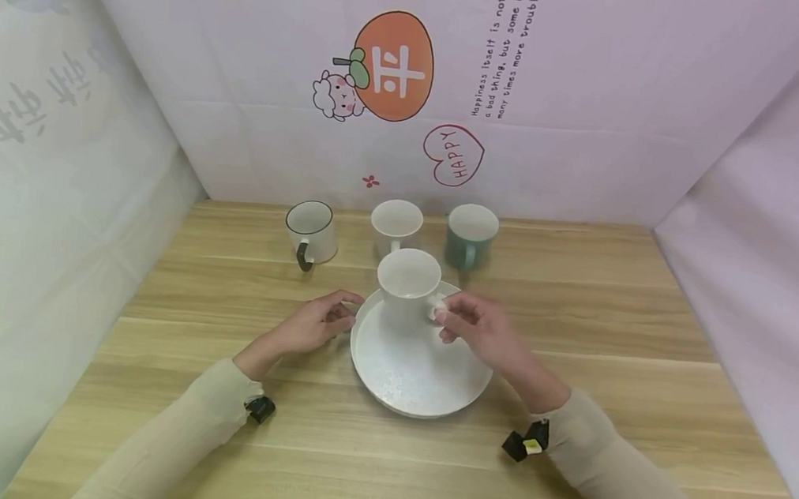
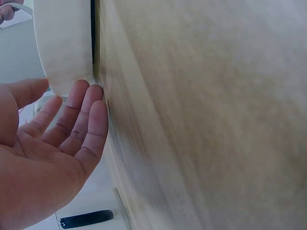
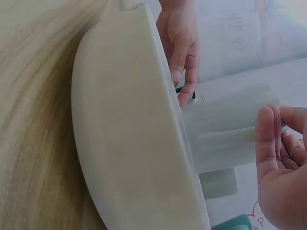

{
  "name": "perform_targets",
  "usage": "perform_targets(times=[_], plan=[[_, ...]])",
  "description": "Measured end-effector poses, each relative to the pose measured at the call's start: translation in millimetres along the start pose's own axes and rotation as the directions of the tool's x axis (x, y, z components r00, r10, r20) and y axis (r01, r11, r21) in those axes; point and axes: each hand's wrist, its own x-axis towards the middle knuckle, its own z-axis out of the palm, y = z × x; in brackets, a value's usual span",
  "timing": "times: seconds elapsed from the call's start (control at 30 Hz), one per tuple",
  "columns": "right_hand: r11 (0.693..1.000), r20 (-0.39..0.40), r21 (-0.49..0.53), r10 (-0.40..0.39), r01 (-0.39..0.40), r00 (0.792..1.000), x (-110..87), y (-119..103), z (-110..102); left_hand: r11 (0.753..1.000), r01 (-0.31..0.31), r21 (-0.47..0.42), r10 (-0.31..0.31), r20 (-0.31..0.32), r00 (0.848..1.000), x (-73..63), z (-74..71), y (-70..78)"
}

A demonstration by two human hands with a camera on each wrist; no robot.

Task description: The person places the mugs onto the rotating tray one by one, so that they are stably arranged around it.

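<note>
A white mug (image 1: 406, 294) stands upright over the far part of a round white plate (image 1: 420, 374). My right hand (image 1: 488, 336) pinches this mug's handle from the right with thumb and fingers. In the right wrist view the mug (image 3: 218, 143) overlaps the plate's rim, and the plate's deep outer side (image 3: 127, 120) faces the camera. My left hand (image 1: 310, 326) is at the plate's left rim. Its fingers are loosely bent, with the fingertips (image 2: 79, 91) right by the plate's side in the left wrist view.
Along the back of the wooden table (image 1: 213, 423) stand a white mug with a black rim and handle (image 1: 317, 244), a second white mug (image 1: 386, 236) and a green mug (image 1: 460, 247). A printed white cloth (image 1: 556, 176) hangs behind them.
</note>
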Motion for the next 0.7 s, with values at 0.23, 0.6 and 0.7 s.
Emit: perform_targets(times=[0.23,0.6,0.7], plan=[[1.000,0.012,0.017,-0.010,0.010,1.000,2.6,1.1,6.7,1.000,-0.008,0.000,0.008,-0.001,1.000,0.1,0.4,-0.2],[0.999,0.041,0.018,-0.036,0.035,0.999,10.9,5.1,17.0,1.000,-0.006,0.001,0.006,-0.002,1.000,0.7,-0.3,0.2],[0.999,0.045,0.017,-0.032,0.031,0.998,13.0,7.7,18.4,1.000,-0.002,-0.003,0.002,-0.001,1.000,1.1,-0.3,0.5]])
